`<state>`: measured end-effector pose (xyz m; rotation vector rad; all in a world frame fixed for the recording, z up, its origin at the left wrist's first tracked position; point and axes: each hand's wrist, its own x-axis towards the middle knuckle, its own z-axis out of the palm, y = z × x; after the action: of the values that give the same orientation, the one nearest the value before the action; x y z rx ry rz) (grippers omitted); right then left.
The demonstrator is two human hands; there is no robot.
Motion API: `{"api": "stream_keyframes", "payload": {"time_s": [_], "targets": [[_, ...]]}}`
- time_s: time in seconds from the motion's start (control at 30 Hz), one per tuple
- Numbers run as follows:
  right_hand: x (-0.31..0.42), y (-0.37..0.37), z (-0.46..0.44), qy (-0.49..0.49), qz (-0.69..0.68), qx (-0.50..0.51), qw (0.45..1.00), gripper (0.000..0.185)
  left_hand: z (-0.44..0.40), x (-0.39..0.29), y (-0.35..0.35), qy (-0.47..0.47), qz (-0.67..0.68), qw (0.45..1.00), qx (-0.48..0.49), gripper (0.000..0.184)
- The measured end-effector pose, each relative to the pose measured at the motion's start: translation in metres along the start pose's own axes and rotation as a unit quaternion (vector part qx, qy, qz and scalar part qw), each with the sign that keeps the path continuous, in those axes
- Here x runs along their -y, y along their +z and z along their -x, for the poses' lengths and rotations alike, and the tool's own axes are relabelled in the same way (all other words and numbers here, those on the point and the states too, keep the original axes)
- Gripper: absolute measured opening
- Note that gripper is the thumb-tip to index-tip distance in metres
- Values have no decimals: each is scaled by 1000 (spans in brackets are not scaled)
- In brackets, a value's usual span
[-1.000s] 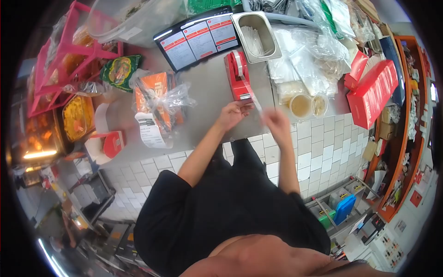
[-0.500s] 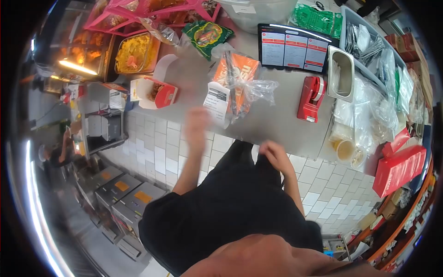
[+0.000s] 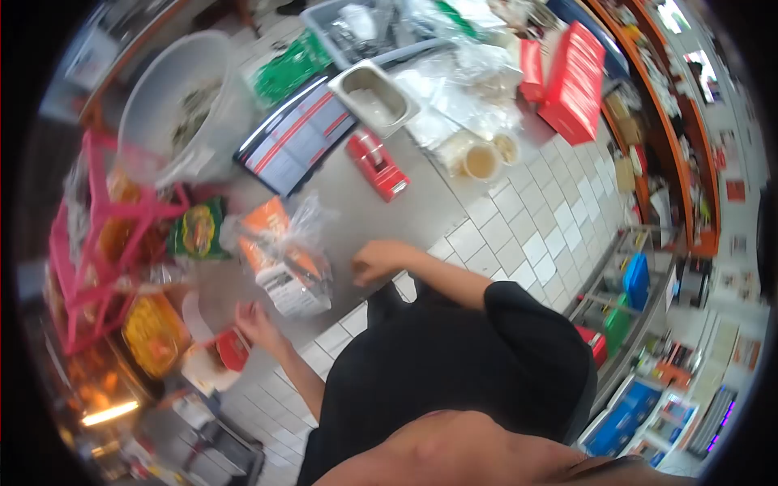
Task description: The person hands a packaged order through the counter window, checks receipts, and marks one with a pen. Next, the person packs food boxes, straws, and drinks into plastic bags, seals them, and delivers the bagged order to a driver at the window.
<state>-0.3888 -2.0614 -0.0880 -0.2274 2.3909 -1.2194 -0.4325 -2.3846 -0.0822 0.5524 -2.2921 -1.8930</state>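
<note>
My left hand point(image 3: 258, 321) is over the counter's front edge with its fingers apart, holding nothing I can see. Just beside it stands an open red and white takeaway food box point(image 3: 232, 350); whether they touch I cannot tell. My right hand point(image 3: 378, 261) hovers near the counter edge, fingers curled in, with nothing visible in it. Between and beyond both hands lies a clear plastic bag point(image 3: 312, 223) around an orange printed package point(image 3: 267, 229). A white printed receipt point(image 3: 285, 287) is on the bag's near side. Both hands are slightly blurred.
On the steel counter point(image 3: 417, 206) are a red tape dispenser point(image 3: 378, 166), a tablet point(image 3: 297, 134), a metal container point(image 3: 374, 95) and a green packet point(image 3: 198, 229). A pink basket point(image 3: 101, 219) and a yellow food tray point(image 3: 154, 336) stand left. Sauce cups point(image 3: 482, 162) sit near the right edge.
The view has turned, so the counter's contents appear rotated and shifted left. My left hand has moved from beside the receipt to the food box. My right hand has risen toward the counter edge.
</note>
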Motion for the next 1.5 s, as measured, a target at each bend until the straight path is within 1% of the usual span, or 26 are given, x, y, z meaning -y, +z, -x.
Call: {"api": "stream_keyframes", "payload": {"time_s": [0.03, 0.07, 0.1, 0.13, 0.17, 0.2, 0.23, 0.27, 0.3, 0.33, 0.37, 0.4, 0.43, 0.5, 0.6, 0.7, 0.73, 0.83, 0.87, 0.97, 1.07, 1.17, 1.27, 1.37, 1.47, 1.5], "targets": [[2, -35, 24, -51, -21, 76, 996, 33, 4, -21, -3, 80, -37, 995, -48, 48], [12, -82, 51, 17, -43, -6, 999, 26, 10, -38, -2, 134, -48, 986, -90, 45], [8, -125, 70, 77, -24, -141, 987, 22, 15, -54, 0, 185, -53, 972, -138, 42], [-4, -170, 90, 155, 16, -263, 952, 23, 21, -69, 7, 205, -33, 968, -143, 38], [-40, -212, 103, 135, 47, -363, 921, 20, 27, -84, 14, 226, -14, 962, -149, 34], [-74, -254, 112, 189, 61, -420, 886, 17, 34, -95, 23, 248, 3, 956, -156, 31], [-106, -288, 125, 177, 112, -421, 882, 16, 41, -104, 38, 300, 1, 947, -110, 28], [-153, -310, 129, 205, 115, -404, 884, 18, 48, -112, 58, 351, 0, 934, -66, 26], [-200, -311, 130, 181, 154, -329, 914, 19, 55, -116, 80, 399, 1, 916, -24, 24], [-247, -312, 127, 153, 194, -249, 937, 19, 66, -121, 103, 406, -34, 913, 33, 23], [-275, -329, 119, 119, 236, -165, 950, 20, 77, -124, 128, 411, -68, 905, 84, 22], [-275, -335, 113, 111, 249, -117, 955, 21, 88, -129, 156, 413, -104, 895, 131, 22], [-269, -329, 110, 103, 261, -68, 957, 23, 99, -138, 187, 407, -99, 894, 159, 22], [-245, -342, 115, -34, 331, -14, 943, 27, 119, -152, 245, 378, -87, 897, 209, 25], [-249, -352, 121, -79, 326, 0, 942, 28, 143, -163, 323, 296, -60, 918, 255, 26], [-273, -351, 111, -118, 273, -14, 955, 27, 150, -171, 387, 304, -63, 900, 306, 25], [-281, -345, 109, -102, 253, -17, 962, 31, 150, -172, 404, 303, -65, 892, 328, 25], [-269, -349, 115, -168, 248, -44, 953, 39, 150, -167, 443, 302, -96, 873, 371, 23], [-270, -355, 119, -173, 233, -11, 957, 46, 147, -165, 455, 305, -111, 864, 384, 23], [-278, -353, 114, -209, 262, -34, 942, 48, 142, -162, 483, 269, -139, 838, 455, 24], [-282, -344, 105, -206, 251, -49, 945, 46, 137, -140, 514, 306, -132, 800, 499, 30], [-265, -360, 117, -181, 293, -29, 938, 46, 131, -118, 537, 428, -257, 735, 458, 37], [-251, -365, 132, -142, 295, -67, 942, 39, 131, -109, 535, 443, -251, 741, 438, 41], [-231, -367, 141, -111, 377, -62, 917, 30, 127, -101, 501, 392, -339, 742, 424, 40], [-194, -363, 103, -245, 205, -148, 936, 20, 125, -78, 475, 409, -394, 748, 343, 38], [-197, -349, 78, -258, 157, -98, 948, 18, 128, -78, 472, 407, -413, 744, 332, 40]]}}
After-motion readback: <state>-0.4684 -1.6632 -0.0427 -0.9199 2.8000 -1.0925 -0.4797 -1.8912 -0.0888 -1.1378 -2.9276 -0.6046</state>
